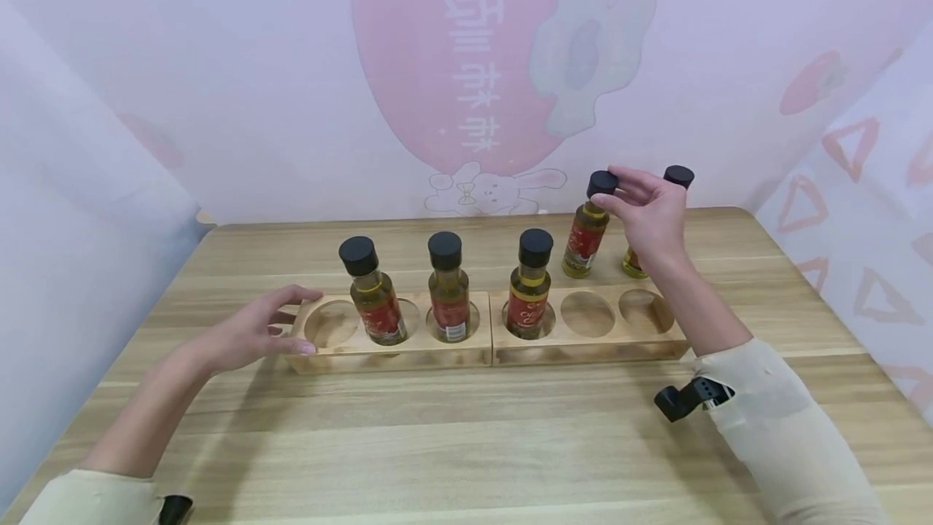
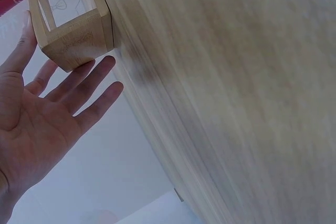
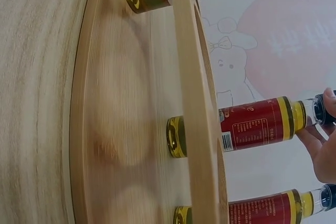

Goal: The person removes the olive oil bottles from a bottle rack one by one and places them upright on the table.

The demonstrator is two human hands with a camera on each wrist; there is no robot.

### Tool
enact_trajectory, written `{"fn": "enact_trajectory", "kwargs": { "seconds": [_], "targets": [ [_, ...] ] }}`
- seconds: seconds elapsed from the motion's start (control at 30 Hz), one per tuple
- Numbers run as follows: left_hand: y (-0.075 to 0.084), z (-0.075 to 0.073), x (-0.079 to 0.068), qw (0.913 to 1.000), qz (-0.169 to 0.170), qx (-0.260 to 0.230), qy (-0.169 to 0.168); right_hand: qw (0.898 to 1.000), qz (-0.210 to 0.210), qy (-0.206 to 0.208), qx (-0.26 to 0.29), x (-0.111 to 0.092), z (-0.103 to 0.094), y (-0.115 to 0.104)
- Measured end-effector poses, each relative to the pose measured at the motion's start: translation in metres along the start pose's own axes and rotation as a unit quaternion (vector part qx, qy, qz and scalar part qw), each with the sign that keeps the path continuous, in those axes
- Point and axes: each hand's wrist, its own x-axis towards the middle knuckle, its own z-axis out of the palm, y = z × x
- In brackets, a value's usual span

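My right hand point(image 1: 652, 213) pinches the black cap of an olive oil bottle point(image 1: 585, 235) behind the wooden rack's right half. In the right wrist view this red-labelled bottle point(image 3: 257, 126) shows beyond the rack's rail. Another olive oil bottle point(image 1: 679, 177) stands to its right, partly covered by that hand. My left hand point(image 1: 244, 330) is at the left end of the wooden rack point(image 1: 394, 361), thumb by the front corner and fingers toward the back. The left wrist view shows its fingers spread loosely at the rack's end point(image 2: 79, 43).
The rack is in two joined sections with round holes. Olive oil bottles stand in it: one point(image 1: 379, 306) left, one point(image 1: 449, 294) middle, one point(image 1: 529, 290) right of the seam. A printed cloth point(image 1: 291, 87) hangs behind the wooden table point(image 1: 437, 444).
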Motion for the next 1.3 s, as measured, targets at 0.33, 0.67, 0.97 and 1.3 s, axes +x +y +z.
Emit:
{"fn": "enact_trajectory", "kwargs": {
  "seconds": [0.33, 0.67, 0.97, 1.3],
  "targets": [
    [0.001, -0.002, 0.001, 1.0000, 0.008, 0.002, 0.001, 0.997, -0.036, -0.014, -0.066, 0.008, 0.003, 0.004],
    [0.002, -0.001, 0.001, 1.0000, 0.003, 0.003, 0.001, 0.993, -0.054, -0.028, -0.098, 0.011, 0.000, 0.008],
    [0.000, -0.001, -0.001, 1.0000, 0.001, 0.001, -0.002, 0.992, -0.053, -0.031, -0.112, 0.009, 0.000, 0.010],
    [0.000, 0.000, 0.000, 1.0000, 0.001, 0.002, -0.002, 0.990, -0.058, -0.026, -0.126, 0.007, -0.001, 0.009]
  ]
}}
